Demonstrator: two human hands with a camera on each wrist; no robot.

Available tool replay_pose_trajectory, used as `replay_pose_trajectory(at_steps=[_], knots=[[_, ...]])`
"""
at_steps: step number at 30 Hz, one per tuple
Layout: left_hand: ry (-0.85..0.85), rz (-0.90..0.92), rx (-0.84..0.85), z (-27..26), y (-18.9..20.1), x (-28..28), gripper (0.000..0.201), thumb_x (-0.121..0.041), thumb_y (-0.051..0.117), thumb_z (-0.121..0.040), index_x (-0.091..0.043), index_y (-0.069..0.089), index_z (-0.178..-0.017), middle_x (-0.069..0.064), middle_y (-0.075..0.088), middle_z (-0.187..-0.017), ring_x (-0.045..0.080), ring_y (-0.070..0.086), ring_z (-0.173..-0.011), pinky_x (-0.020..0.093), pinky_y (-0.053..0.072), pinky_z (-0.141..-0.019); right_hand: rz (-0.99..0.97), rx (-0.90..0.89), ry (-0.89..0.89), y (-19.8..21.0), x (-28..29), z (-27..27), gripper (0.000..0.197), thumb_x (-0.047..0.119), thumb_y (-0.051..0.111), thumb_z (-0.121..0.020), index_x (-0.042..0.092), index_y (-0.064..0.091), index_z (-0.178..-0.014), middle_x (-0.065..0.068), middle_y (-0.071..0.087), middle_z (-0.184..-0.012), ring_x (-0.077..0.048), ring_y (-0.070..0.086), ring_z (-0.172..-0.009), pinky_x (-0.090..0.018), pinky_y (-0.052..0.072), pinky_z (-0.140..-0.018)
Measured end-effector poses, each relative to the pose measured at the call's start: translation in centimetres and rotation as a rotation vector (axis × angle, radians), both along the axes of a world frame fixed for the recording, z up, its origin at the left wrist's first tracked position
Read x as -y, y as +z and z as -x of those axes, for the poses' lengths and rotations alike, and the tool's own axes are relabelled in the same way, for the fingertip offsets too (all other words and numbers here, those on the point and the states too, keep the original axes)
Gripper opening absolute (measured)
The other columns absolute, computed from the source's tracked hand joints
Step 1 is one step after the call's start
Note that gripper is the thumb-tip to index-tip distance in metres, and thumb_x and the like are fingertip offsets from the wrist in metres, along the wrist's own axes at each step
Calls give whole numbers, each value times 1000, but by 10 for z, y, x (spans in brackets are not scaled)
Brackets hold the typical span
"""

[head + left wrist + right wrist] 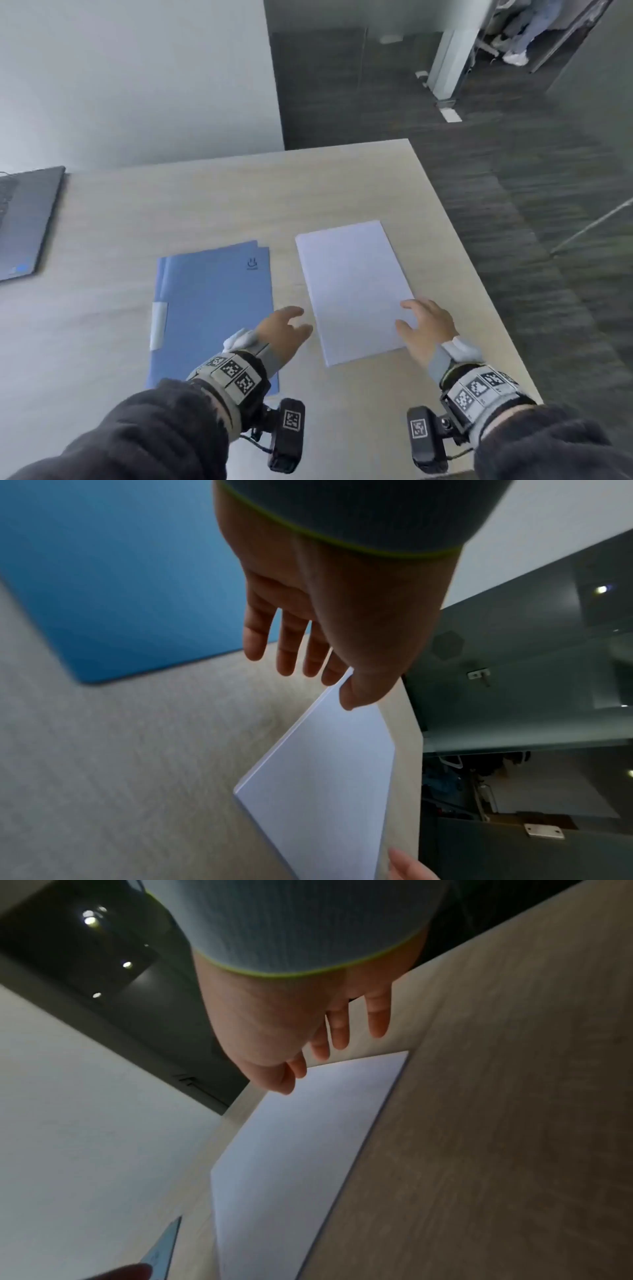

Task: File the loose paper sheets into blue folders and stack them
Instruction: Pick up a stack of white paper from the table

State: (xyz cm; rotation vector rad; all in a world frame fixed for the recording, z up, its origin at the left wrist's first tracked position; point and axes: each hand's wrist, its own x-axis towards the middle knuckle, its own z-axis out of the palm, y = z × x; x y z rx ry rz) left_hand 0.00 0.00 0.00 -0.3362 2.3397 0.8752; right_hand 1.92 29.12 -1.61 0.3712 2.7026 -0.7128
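Observation:
A stack of blue folders (214, 308) lies on the wooden table (205, 198), left of centre, with a white tab (158, 325) on its left edge. To its right lies a stack of white paper sheets (352, 287). My left hand (291, 325) hovers open between the folders and the paper, its fingers (286, 653) straight above the table. My right hand (416, 322) is open over the paper's near right corner, fingers (339, 1031) extended; whether it touches the paper I cannot tell. The blue folders (120, 574) and paper (325, 777) also show in the left wrist view, the paper (301, 1150) in the right wrist view.
An open laptop (27, 222) sits at the table's far left. The table's right edge (479, 274) runs close beside the paper, with dark carpet (548, 205) beyond it. A white wall (137, 85) stands behind the table.

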Motion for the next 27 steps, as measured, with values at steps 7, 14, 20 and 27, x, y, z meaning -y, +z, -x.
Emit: replay_pose_trajectory(at_steps=[7,14,20,27], knots=[[-314,144,-135,-13,-15,-37,64,-43,52,-88,-40,32,-149,-16,21,-163,18,23,-148,45,33,-116,-27,124,-64,-17,-4,-16,58,51,44,-80,35,38,-136,8,32,-151,-23,33,-136,-44,42,-99],[-368,185,-117,-12,-15,-52,61,-44,50,-89,-42,31,-147,-14,13,-165,20,14,-150,45,34,-114,246,-16,-263,-17,-3,-14,44,37,55,-83,35,50,-127,4,50,-132,-18,51,-116,-36,45,-93],[-156,-47,-150,-10,-18,-49,48,-34,60,-89,-34,51,-136,-7,39,-154,20,45,-133,40,42,-108,744,-75,-753,-7,-7,-4,46,6,62,-86,14,50,-130,-4,58,-113,-23,56,-95,-32,43,-79],[284,-313,-6,3,-21,-39,44,-33,56,-88,-33,52,-132,-8,64,-118,18,65,-98,38,55,-87,805,36,-718,-19,-16,-13,18,-2,59,-86,6,67,-100,-15,71,-95,-30,66,-79,-39,54,-73]])
